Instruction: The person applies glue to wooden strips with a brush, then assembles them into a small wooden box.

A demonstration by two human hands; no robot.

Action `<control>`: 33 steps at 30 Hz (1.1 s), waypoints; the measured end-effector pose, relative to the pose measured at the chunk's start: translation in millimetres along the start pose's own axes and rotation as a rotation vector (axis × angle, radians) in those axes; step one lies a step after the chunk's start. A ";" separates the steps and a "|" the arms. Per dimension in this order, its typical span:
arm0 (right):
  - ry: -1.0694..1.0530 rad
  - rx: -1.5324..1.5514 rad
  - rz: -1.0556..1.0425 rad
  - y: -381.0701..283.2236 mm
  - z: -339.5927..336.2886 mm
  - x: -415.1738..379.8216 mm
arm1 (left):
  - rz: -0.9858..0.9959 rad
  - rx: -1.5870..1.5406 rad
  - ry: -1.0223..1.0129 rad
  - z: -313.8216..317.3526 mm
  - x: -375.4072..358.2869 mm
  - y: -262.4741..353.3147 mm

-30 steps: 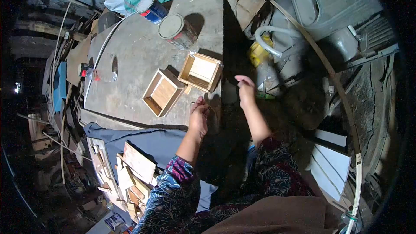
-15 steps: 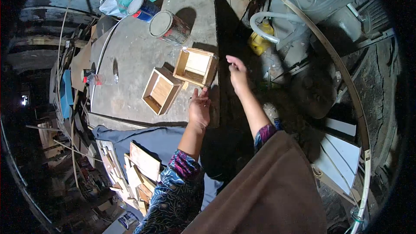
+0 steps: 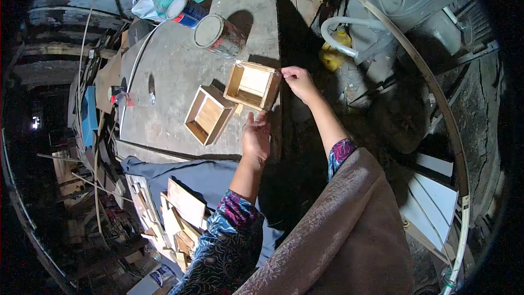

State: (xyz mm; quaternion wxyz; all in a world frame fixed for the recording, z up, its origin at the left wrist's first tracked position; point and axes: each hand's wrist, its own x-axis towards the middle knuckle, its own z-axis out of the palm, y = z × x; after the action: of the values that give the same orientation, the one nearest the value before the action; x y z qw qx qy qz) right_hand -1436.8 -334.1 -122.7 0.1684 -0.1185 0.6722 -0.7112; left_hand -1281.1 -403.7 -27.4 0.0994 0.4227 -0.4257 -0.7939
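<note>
A small open-topped wooden box (image 3: 266, 88) lies on the grey tabletop (image 3: 164, 76) close to its right edge. Against its near side rest the outstretched fingertips of my left hand (image 3: 256, 137), palm up and open. My right hand (image 3: 300, 84) is at the box's right edge, with thumb and forefinger pinched together. Whatever is between those fingers, if anything, is too small to make out. To the left sits a second open wooden box (image 3: 209, 113), tilted at an angle, its corner near the first.
Two paint cans, one grey-lidded (image 3: 210, 30) and one blue (image 3: 185, 11), stand at the far side. A clear bottle (image 3: 126, 99) is at the left. Wood offcuts (image 3: 184, 202) lie on dark cloth (image 3: 218, 173) near me. A yellow container (image 3: 334, 54) stands beyond the right edge.
My right hand has moved in to the box's right edge, and its fingers have closed into a pinch. My left hand stays at the near side. The whole view has shifted slightly.
</note>
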 end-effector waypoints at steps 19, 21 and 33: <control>0.481 -0.120 0.010 0.1 62.0 -53.8 | -0.016 0.016 0.048 4.4 -3.6 2.8; 0.446 -0.080 0.084 -6.4 62.0 -54.7 | -0.017 0.015 0.050 3.8 -3.5 2.9; 0.450 -0.010 0.119 -33.9 59.6 -52.2 | -0.038 -0.061 0.005 2.2 -2.4 3.4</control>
State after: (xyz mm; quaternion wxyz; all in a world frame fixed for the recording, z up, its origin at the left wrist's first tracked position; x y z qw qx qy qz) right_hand -1368.3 -366.6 -81.9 0.0555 0.0822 0.7020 -0.7052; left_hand -1282.0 -403.2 -22.8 0.0982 0.4296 -0.3928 -0.8072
